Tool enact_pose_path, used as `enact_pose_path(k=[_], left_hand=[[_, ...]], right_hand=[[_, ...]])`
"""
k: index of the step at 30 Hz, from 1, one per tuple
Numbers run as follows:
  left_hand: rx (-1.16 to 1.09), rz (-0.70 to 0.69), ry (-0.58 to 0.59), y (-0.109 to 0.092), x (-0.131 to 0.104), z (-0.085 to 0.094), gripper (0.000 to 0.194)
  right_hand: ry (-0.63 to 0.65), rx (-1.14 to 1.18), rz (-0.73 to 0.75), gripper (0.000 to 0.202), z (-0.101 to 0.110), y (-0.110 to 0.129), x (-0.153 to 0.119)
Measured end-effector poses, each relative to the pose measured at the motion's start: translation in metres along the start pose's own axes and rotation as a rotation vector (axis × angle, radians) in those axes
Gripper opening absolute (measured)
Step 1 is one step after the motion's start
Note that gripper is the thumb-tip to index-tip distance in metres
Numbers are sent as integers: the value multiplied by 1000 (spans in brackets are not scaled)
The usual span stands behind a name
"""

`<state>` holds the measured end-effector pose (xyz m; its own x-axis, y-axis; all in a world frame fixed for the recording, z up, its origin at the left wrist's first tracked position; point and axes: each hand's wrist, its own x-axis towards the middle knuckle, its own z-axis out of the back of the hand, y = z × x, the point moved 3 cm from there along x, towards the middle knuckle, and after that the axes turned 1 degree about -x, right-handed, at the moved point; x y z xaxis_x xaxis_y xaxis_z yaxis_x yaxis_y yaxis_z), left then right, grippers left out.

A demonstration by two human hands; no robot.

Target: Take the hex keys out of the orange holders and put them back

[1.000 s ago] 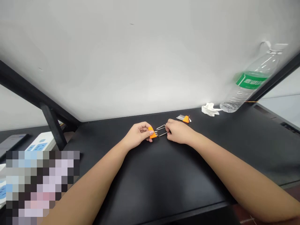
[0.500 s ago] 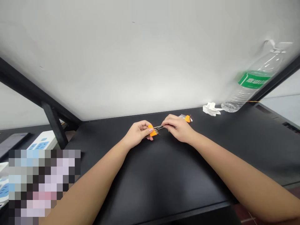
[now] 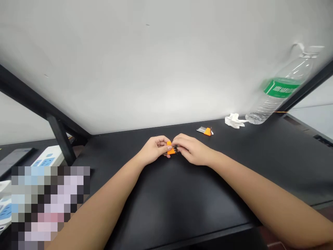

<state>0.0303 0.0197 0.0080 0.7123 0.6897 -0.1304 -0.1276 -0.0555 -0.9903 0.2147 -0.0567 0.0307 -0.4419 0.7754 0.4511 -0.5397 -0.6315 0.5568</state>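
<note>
Pinched between the thumb and fingers of my left hand (image 3: 156, 150) is an orange hex key holder (image 3: 171, 148). Short dark metal ends stick out of its right side. The fingers of my right hand (image 3: 191, 149) are closed at those ends, on a hex key (image 3: 175, 147) that is mostly hidden by the fingertips. Behind my right hand, a second orange holder with several silver hex keys (image 3: 204, 130) lies on the black table (image 3: 177, 201).
A crumpled white tissue (image 3: 235, 121) and a clear plastic bottle with a green label (image 3: 282, 86) are at the back right by the grey wall. White boxes with blue prints (image 3: 48, 158) are at the left, beyond a black metal frame (image 3: 59, 137).
My right hand has moved left, close against the orange holder. The long piece of hex key that showed between the hands has mostly gone from sight. The second set is more exposed.
</note>
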Motion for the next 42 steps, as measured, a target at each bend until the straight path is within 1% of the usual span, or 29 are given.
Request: enact_pose_path(k=[3,4,5,7,10,14,16,18,20,22,24,28,30,34,38,42], left_hand=[[-9,-6,-4,0,0,0,35],[-5,-8,-5,0,0,0,34],[-1,-8,-5,0,0,0,34],[8,-7,-3,-1,0,0,32],[17,3,-13,-1,0,1,31],[16,14,-13,-1,0,1,30],[15,11,-10,0,0,2,30],[22,10,-14,0,0,2,31],[28,8,-21,0,0,2,32],[29,4,-31,0,1,2,32],[28,2,-42,0,1,3,33],[33,2,-53,0,1,3,33],[42,2,-58,-1,1,2,32],[57,19,-69,-2,1,2,29],[85,33,-56,-1,1,2,29],[108,33,-49,0,2,2,28]], right_hand=[[-88,-113,-125,25,4,-14,-2],[-91,-176,-181,20,6,-21,-3],[-59,-234,-237,16,8,-27,-4],[54,-319,-314,10,9,-37,-6],[181,-389,-359,8,8,-40,-5],[265,-427,-507,10,9,-33,-3],[269,-410,-546,13,10,-30,-3],[231,-363,-508,14,10,-28,-3],[173,-285,-432,14,8,-29,-3],[119,-225,-361,21,6,-30,-2],[68,-212,-305,25,5,-31,-2],[-25,-241,-138,25,5,-27,-3],[-26,-272,-84,25,5,-25,-5],[27,-315,-45,24,3,-22,-7],[42,-333,-38,24,3,-17,-6],[96,-448,-59,25,4,-10,-4]])
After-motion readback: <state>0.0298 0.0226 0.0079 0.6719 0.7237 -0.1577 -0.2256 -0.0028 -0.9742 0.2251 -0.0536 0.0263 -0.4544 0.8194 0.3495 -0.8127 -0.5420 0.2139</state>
